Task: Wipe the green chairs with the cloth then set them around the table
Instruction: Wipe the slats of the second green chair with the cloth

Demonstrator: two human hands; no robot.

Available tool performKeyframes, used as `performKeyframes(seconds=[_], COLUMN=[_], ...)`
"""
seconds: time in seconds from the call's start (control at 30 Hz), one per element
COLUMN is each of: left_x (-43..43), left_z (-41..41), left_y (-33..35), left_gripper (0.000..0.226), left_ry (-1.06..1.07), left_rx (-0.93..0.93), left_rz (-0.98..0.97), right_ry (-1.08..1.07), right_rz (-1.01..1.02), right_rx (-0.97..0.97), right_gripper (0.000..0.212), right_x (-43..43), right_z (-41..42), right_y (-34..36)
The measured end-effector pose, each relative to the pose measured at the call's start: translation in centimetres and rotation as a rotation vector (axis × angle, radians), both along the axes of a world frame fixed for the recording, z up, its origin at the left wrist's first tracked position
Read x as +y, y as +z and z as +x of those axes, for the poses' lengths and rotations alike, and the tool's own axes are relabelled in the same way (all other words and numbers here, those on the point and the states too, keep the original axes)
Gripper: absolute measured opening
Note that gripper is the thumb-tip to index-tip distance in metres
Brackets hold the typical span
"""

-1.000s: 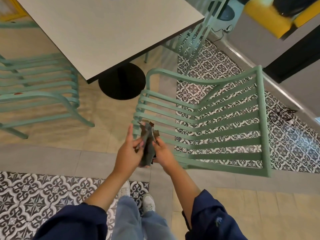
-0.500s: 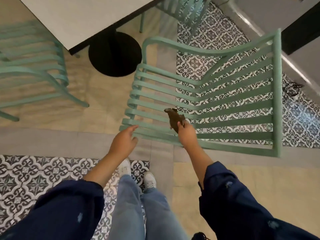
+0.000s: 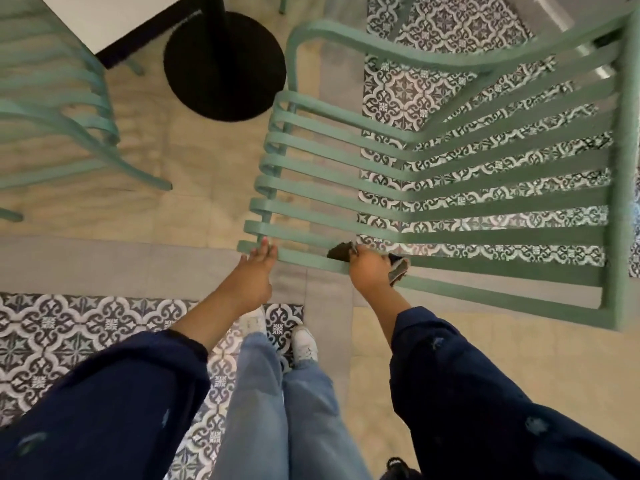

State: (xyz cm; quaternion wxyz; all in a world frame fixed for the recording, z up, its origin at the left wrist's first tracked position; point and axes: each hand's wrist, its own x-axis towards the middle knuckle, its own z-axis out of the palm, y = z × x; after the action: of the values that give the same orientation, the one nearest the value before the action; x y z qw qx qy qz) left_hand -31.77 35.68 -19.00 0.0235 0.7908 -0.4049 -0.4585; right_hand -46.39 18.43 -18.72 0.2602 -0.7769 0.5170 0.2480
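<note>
A green slatted chair (image 3: pixel 450 174) stands in front of me at centre and right. My right hand (image 3: pixel 369 271) presses a dark crumpled cloth (image 3: pixel 341 251) against the chair's nearest slat. My left hand (image 3: pixel 258 268) touches the left end of that same slat, fingertips on its edge; whether it grips the slat I cannot tell. A second green chair (image 3: pixel 59 109) stands at the left. The white table (image 3: pixel 114 19) shows at the top left, on a black round pedestal base (image 3: pixel 225 64).
The floor mixes beige tiles with black-and-white patterned tiles (image 3: pixel 69 327). My legs in jeans and white shoes (image 3: pixel 304 341) stand just behind the chair. The table base sits close to the chair's left armrest.
Both hands held the cloth together a second ago. My right hand took it to the chair's nearest slat, my left hand moved to the slat's left end, and the view came closer.
</note>
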Motion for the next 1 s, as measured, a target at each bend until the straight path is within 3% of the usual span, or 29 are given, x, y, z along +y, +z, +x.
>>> performKeyframes(seconds=[0.3,0.37,0.57,0.63,0.73,0.83,1.0], left_x=[0.9,1.0,0.9,1.0,0.9,0.7,0.5], left_z=[0.4,0.6,0.5,0.5,0.4,0.2,-0.3], left_y=[0.3,0.5,0.4,0.3,0.4,0.5,0.5], left_gripper=[0.091,0.090,0.092,0.094,0.094,0.093,0.095], left_ry=[0.126,0.158,0.255,0.266,0.255,0.255,0.272], left_rx=[0.217,0.246,0.283,0.288,0.292,0.297,0.284], left_rz=[-0.009,-0.024,-0.031,-0.024,0.003,0.028,0.042], right_ry=[-0.123,-0.195,-0.455,-0.470,-0.291,0.051,0.538], right_rz=[0.109,0.160,0.418,0.539,0.458,0.274,0.199], right_rx=[-0.218,-0.264,-0.555,-0.564,-0.498,-0.304,-0.063], right_gripper=[0.046,0.041,0.039,0.032,0.036,0.036,0.032], right_x=[5.7,6.2,7.2,6.7,5.6,3.6,-2.6], right_z=[7.5,8.3,9.7,9.2,7.0,3.8,1.8], right_y=[-1.1,-1.0,-0.8,-0.4,0.1,1.3,1.7])
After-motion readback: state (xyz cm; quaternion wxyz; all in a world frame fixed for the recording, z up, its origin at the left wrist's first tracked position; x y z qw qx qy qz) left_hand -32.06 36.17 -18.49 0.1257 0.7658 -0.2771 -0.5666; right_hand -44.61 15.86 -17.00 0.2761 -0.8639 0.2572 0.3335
